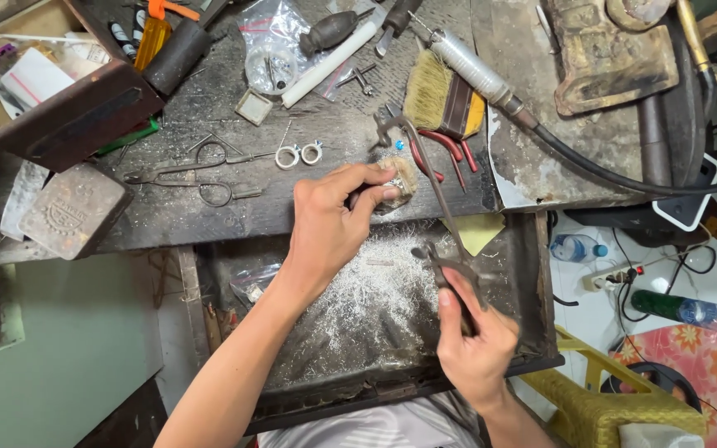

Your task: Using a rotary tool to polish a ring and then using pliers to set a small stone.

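Note:
My left hand (329,220) presses a small silver piece (395,184) against a worn wooden peg (404,172) at the bench edge, thumb and fingers pinched on it. My right hand (470,332) grips the handle of a jeweller's saw frame (425,178), which runs up and left to the peg, its far end near a small blue stone (399,145). Below both hands an open drawer (533,274) is covered in silver filings (375,290).
On the dark bench lie scissors-like tongs (201,170), two silver rings (299,154), a bristle brush (426,87), red-handled pliers (441,149), a flexible-shaft handpiece (479,75), a wooden box (60,91) and a metal block (72,211). A yellow stool (599,406) and bottles stand at right.

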